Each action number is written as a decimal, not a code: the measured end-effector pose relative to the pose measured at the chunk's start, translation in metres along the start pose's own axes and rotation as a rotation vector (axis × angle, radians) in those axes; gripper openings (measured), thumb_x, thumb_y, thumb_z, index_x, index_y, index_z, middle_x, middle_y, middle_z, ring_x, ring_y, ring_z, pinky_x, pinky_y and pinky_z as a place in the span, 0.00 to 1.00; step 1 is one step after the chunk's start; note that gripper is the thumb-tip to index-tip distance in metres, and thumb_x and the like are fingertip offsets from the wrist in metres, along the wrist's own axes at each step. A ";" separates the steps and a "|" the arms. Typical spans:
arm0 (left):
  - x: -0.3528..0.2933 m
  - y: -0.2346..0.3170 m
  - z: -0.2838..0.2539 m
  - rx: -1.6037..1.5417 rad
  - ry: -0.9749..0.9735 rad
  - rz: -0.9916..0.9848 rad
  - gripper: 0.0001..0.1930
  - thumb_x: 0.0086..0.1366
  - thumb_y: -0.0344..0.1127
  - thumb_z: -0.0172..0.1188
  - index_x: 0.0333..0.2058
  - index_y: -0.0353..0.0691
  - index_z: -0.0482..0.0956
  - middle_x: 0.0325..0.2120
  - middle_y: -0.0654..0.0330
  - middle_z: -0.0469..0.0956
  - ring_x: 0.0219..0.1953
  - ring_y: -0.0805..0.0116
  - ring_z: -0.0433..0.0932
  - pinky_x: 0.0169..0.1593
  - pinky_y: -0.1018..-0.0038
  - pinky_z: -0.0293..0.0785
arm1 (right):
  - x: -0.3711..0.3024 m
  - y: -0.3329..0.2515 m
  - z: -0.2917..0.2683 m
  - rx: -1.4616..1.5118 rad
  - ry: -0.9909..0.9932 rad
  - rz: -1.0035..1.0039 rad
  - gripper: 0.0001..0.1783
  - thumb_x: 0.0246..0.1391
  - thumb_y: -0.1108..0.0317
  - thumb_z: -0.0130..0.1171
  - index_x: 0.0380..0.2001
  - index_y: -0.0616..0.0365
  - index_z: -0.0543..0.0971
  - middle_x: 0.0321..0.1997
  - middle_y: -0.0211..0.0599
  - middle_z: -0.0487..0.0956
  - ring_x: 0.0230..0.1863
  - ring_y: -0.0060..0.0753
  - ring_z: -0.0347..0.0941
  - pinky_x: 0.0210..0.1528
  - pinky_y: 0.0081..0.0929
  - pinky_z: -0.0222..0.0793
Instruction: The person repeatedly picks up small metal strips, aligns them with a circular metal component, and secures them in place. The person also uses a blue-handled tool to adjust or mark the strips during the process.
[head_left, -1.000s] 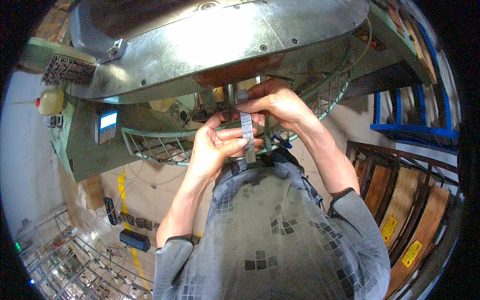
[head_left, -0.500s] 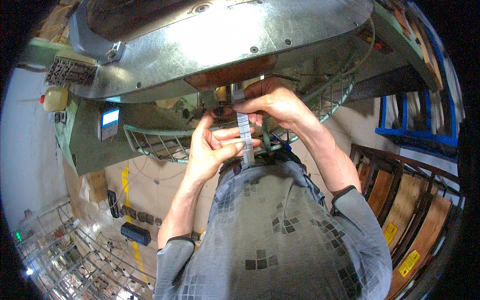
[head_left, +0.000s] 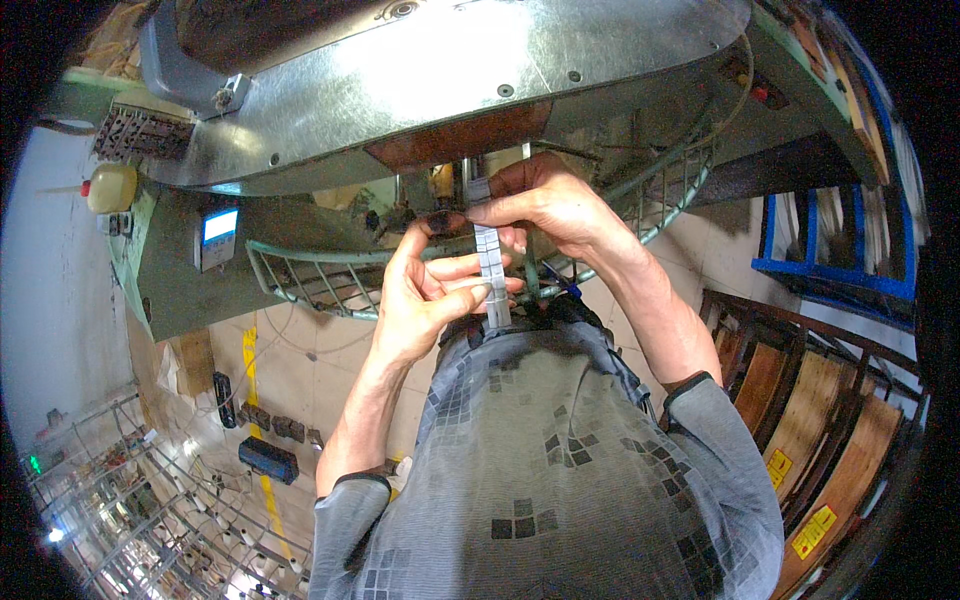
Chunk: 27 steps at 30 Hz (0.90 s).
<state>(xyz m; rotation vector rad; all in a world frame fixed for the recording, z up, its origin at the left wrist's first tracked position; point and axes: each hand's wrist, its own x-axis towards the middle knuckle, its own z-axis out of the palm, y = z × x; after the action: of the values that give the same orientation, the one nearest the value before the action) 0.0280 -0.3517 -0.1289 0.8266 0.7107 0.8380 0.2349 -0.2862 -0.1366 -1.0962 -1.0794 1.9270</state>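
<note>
A narrow grey-white strip (head_left: 488, 250), marked off into short segments, hangs upright between my hands under the front edge of the machine's metal plate. My left hand (head_left: 425, 300) grips the strip's lower part, thumb in front and fingers behind. Higher up, my right hand (head_left: 548, 208) pinches it between thumb and fingers. The left forefinger reaches up toward the right thumb, close to a dark part below the plate. The strip's upper end lies partly behind the right-hand fingers, and its lower end comes down near my waist.
Overhead is a shiny metal plate (head_left: 420, 85). A curved green rail (head_left: 330, 265) runs under it. At left are a control box with a lit screen (head_left: 219, 228) and an oil bottle (head_left: 112, 190). Wooden boards (head_left: 810, 410) and a blue rack (head_left: 835, 262) stand at right.
My hands keep almost the same grip and place on the strip. The surroundings have shifted very slightly in the view.
</note>
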 end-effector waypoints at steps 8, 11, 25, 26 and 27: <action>-0.002 -0.013 0.006 0.062 0.116 0.078 0.32 0.61 0.15 0.55 0.61 0.37 0.52 0.51 0.33 0.77 0.47 0.47 0.84 0.49 0.61 0.85 | -0.001 -0.001 0.001 -0.092 0.009 0.013 0.09 0.49 0.69 0.70 0.26 0.65 0.83 0.19 0.35 0.80 0.18 0.24 0.75 0.19 0.21 0.70; 0.001 -0.017 0.008 0.172 0.180 0.062 0.34 0.61 0.15 0.57 0.59 0.43 0.49 0.49 0.31 0.78 0.43 0.43 0.85 0.47 0.55 0.85 | -0.001 -0.002 0.003 -0.111 0.020 0.008 0.10 0.50 0.68 0.69 0.27 0.66 0.84 0.20 0.36 0.80 0.18 0.24 0.75 0.19 0.21 0.70; -0.001 -0.008 0.008 -0.025 0.241 -0.104 0.19 0.66 0.22 0.61 0.54 0.30 0.69 0.44 0.41 0.83 0.42 0.53 0.86 0.45 0.61 0.87 | 0.001 -0.001 0.007 -0.012 0.061 -0.087 0.09 0.52 0.68 0.70 0.30 0.63 0.84 0.21 0.32 0.80 0.20 0.20 0.73 0.23 0.20 0.68; -0.001 -0.007 0.007 -0.028 0.241 -0.097 0.19 0.66 0.22 0.61 0.54 0.29 0.70 0.44 0.41 0.83 0.42 0.53 0.86 0.45 0.61 0.87 | 0.002 -0.001 0.007 -0.016 0.073 -0.066 0.09 0.52 0.68 0.70 0.30 0.63 0.84 0.21 0.32 0.80 0.20 0.20 0.73 0.23 0.20 0.68; -0.001 -0.006 0.007 -0.028 0.247 -0.105 0.19 0.66 0.22 0.61 0.54 0.29 0.70 0.44 0.41 0.83 0.42 0.53 0.86 0.45 0.61 0.87 | 0.002 -0.001 0.007 -0.011 0.075 -0.061 0.09 0.52 0.68 0.70 0.30 0.63 0.84 0.21 0.32 0.80 0.20 0.20 0.73 0.23 0.20 0.68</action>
<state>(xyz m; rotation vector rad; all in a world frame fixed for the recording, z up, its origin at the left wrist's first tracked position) 0.0355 -0.3571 -0.1305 0.6608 0.9494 0.8610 0.2280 -0.2863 -0.1339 -1.1201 -1.0706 1.8202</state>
